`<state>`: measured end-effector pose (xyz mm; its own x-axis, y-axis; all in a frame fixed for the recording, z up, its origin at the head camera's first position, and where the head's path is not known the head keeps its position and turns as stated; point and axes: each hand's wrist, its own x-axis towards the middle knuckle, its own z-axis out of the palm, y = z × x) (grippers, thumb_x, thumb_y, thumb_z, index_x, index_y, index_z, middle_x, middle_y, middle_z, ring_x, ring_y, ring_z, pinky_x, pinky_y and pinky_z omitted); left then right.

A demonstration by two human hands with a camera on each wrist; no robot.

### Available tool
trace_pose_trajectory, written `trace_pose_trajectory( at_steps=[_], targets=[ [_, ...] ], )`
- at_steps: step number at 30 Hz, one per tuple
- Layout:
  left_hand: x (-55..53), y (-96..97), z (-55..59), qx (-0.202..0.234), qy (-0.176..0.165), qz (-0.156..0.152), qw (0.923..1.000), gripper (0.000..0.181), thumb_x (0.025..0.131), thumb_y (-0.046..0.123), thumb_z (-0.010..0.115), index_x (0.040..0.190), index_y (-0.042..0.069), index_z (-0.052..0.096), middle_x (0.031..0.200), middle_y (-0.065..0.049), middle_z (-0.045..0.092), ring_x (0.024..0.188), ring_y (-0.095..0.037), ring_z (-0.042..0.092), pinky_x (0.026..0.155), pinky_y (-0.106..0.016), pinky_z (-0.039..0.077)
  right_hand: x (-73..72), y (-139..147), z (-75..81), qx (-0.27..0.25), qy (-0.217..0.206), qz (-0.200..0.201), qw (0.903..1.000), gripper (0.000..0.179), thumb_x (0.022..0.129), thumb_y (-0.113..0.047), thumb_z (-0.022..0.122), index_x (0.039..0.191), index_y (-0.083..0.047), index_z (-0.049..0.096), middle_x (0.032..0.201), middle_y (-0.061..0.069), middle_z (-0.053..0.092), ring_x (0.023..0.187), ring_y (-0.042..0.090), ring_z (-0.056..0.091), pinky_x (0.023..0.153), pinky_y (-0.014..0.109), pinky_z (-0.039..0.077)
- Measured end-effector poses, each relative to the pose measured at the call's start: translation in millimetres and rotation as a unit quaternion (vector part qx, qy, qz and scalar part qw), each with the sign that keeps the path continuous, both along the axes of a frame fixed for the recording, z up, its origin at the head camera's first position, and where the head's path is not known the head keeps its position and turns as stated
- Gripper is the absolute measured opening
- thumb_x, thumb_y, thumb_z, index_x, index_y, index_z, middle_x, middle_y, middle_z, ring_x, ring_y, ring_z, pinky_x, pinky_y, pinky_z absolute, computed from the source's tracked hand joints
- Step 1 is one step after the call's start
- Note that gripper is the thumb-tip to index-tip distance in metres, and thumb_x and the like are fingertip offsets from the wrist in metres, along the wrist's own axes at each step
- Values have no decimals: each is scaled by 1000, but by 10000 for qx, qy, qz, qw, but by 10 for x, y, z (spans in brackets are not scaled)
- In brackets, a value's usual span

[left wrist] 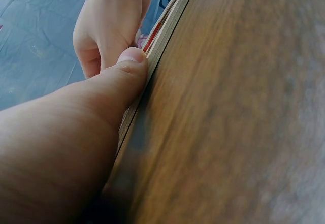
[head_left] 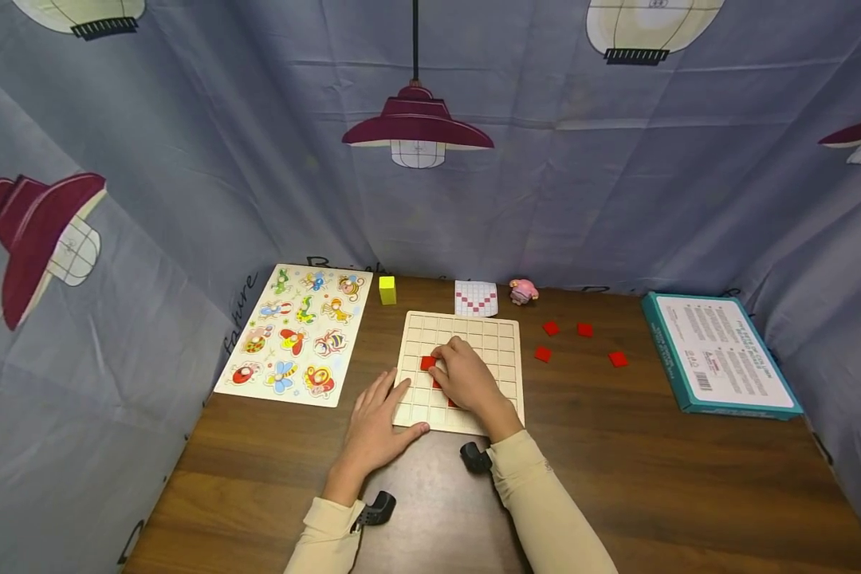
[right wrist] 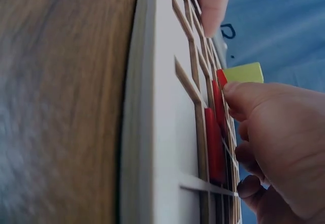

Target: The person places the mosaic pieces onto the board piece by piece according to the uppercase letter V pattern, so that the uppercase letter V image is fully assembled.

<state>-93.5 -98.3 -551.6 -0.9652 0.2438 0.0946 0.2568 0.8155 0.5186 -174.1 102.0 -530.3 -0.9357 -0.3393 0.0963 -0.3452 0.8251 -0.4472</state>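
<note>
A pale wooden grid board (head_left: pixel 498 335) lies on the table, with red square tiles in a slanting row of its cells. My right hand (head_left: pixel 469 379) is over the board, thumb and fingertips pinching a red tile (head_left: pixel 427 363) at the upper left end of that row. In the right wrist view the thumb meets the edge of this tile (right wrist: pixel 222 77), with two more red tiles (right wrist: pixel 215 145) seated nearer the camera. My left hand (head_left: pixel 375 430) rests at the board's lower left corner, fingers extended along its left edge and thumb at the front edge.
Several loose red tiles (head_left: pixel 543 354) lie right of the board. Behind it are a card with a pink-red grid pattern (head_left: pixel 476 298), a pink figurine (head_left: pixel 523 292) and a yellow block (head_left: pixel 387 291). An insect picture board (head_left: pixel 294 335) lies left; a teal box (head_left: pixel 725 355) lies right.
</note>
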Motion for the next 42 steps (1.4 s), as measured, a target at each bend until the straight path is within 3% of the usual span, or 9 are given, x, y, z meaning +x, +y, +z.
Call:
trace_pose_trajectory(
  at_steps=[12, 27, 36, 42],
  targets=[
    [9, -22, 7, -37, 36, -14, 10000, 84, 84, 62, 73, 151, 16, 50, 166, -11, 34, 154, -32, 31, 123, -55, 28, -33, -112, -5, 204, 214, -1, 9996, 25, 96, -25, 71, 114, -7, 73, 102, 5, 62, 93, 22, 59, 86, 37, 54],
    [12, -36, -24, -122, 44, -14, 9999, 84, 84, 62, 72, 151, 16, 50, 166, -11, 34, 154, -32, 31, 123, -54, 29, -24, -146, 28, 129, 304, 106, 9994, 26, 93, -23, 75, 112, -6, 76, 96, 3, 62, 86, 17, 55, 83, 35, 54],
    [3, -29, -8, -145, 123, -13, 9998, 83, 84, 62, 72, 150, 16, 50, 165, -12, 35, 154, -32, 32, 123, -53, 29, -36, -141, 44, 36, 381, 98, 9992, 27, 91, -23, 78, 111, -6, 78, 91, 2, 63, 79, 14, 52, 74, 32, 51],
    [2, -15, 13, -53, 17, -14, 10000, 83, 85, 62, 72, 151, 16, 50, 166, -11, 34, 154, -32, 31, 124, -54, 28, -39, 11, 86, -671, 86, -145, 9976, 34, 92, -27, 77, 121, -8, 75, 97, 2, 65, 85, 16, 57, 78, 34, 52]
  ],
)
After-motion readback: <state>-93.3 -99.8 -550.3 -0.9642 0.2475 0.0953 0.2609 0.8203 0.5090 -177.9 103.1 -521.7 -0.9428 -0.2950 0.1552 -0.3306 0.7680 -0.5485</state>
